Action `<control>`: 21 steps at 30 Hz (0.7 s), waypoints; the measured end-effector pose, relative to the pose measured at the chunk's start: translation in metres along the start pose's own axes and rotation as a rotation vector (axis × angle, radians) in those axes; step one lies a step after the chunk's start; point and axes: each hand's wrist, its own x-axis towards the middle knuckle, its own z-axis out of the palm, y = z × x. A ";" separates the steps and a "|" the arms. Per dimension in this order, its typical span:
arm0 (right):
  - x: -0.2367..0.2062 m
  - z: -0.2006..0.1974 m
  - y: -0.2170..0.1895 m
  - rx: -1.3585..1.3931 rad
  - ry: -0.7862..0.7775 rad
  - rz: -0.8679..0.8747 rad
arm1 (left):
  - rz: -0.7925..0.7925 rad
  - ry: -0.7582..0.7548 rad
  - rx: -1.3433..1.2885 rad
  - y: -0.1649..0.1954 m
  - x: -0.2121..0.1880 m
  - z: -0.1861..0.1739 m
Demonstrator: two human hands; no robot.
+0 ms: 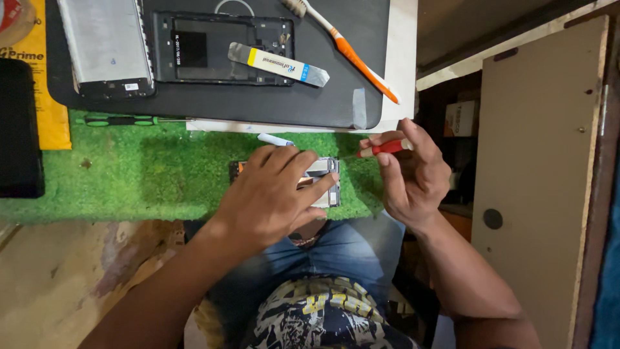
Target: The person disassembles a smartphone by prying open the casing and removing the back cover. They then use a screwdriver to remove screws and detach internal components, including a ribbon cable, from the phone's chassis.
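My left hand [274,194] lies flat over an opened phone body [325,169] on the green turf mat [129,174], pressing it down; most of the phone is hidden under the fingers. My right hand [413,174] holds a small red-handled screwdriver [386,148] with its tip pointing left at the phone's top right corner.
A black mat [336,97] at the back carries a phone frame [213,45], a flat metal pry tool [278,64], a silver panel [106,42] and an orange toothbrush [352,55]. A green-handled screwdriver [119,120] lies on the turf. A black device [19,129] sits left. A wooden board [542,161] stands right.
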 end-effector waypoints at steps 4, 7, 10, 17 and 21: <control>-0.001 0.005 -0.002 0.036 0.039 -0.048 | 0.019 0.029 -0.016 -0.001 -0.002 -0.001; 0.001 0.006 -0.003 0.025 0.005 -0.049 | 0.032 0.048 -0.019 -0.001 -0.003 0.000; 0.003 0.006 -0.003 0.009 -0.017 -0.041 | 0.030 0.048 -0.028 -0.001 -0.003 0.001; 0.005 0.006 -0.005 0.000 -0.009 -0.027 | 0.032 0.041 -0.031 -0.002 -0.003 0.000; 0.005 0.006 -0.006 0.012 -0.018 -0.006 | 0.024 0.035 -0.012 -0.001 -0.002 -0.001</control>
